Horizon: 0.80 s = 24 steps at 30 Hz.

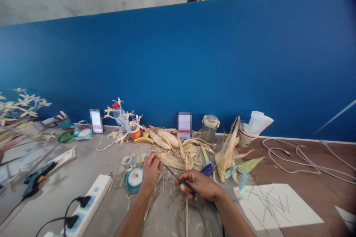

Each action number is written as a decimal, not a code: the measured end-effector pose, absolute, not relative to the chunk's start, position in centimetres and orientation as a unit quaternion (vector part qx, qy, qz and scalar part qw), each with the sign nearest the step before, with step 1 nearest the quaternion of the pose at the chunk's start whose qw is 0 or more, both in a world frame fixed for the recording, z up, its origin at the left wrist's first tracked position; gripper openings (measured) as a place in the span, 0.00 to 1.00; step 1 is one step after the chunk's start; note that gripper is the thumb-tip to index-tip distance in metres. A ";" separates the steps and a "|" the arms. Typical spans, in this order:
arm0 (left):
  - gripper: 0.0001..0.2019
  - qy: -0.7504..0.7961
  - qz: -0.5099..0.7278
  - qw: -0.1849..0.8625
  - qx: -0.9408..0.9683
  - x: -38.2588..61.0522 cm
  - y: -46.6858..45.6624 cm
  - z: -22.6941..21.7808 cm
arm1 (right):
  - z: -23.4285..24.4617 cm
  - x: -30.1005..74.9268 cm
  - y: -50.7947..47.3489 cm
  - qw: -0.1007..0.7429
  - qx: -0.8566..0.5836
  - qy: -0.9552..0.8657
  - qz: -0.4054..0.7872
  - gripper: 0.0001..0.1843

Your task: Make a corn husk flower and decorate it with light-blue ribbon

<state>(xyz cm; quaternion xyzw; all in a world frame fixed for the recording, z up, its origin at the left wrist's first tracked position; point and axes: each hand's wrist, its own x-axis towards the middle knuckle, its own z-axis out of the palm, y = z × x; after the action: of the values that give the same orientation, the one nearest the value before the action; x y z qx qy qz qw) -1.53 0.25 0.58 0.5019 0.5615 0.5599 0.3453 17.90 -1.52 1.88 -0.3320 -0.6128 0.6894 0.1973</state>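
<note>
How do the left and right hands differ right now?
The left hand pinches with its fingertips, anything held too small to tell; the right hand grips a dark scissors-like tool. The left hand also sits higher in view than the right hand. Both are bare.

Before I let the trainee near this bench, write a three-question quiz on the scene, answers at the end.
1. Which hand holds the dark-handled tool?
2. True or false: two black plugs sit in the white power strip.
3. What lies on the large white sheet at the right: a) a lidded jar, b) thin dark strands, c) a ribbon roll?

Key: 1. The right hand. 2. True. 3. b.
</note>
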 end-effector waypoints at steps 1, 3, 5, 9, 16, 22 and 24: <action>0.11 0.562 0.558 0.347 0.502 -1.5 0.2 0.6 | 1.9 17.9 -1.5 0.195 -0.333 -0.612 0.690 0.10; 0.10 0.566 0.554 0.351 0.500 -1.5 0.3 0.5 | 1.9 17.9 -1.5 0.193 -0.335 -0.612 0.690 0.11; 0.11 0.568 0.552 0.351 0.499 -1.5 0.3 0.5 | 1.9 17.9 -1.4 0.190 -0.333 -0.613 0.691 0.12; 0.11 0.568 0.553 0.351 0.498 -1.5 0.3 0.5 | 1.8 17.9 -1.4 0.188 -0.335 -0.612 0.691 0.12; 0.11 0.562 0.556 0.353 0.500 -1.5 0.3 0.5 | 1.7 17.9 -1.3 0.190 -0.332 -0.616 0.689 0.10; 0.09 0.563 0.559 0.355 0.494 -1.5 0.4 0.3 | 1.8 18.0 -1.3 0.186 -0.342 -0.613 0.687 0.11; 0.09 0.564 0.558 0.356 0.493 -1.5 0.5 0.2 | 1.7 18.0 -1.3 0.186 -0.341 -0.608 0.692 0.12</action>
<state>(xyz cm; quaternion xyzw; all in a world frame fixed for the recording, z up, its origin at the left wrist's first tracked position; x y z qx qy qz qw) -1.54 0.46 0.18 0.4932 0.5639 0.5584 0.3564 18.01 -1.28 1.70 -0.3410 -0.6085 0.6921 0.1859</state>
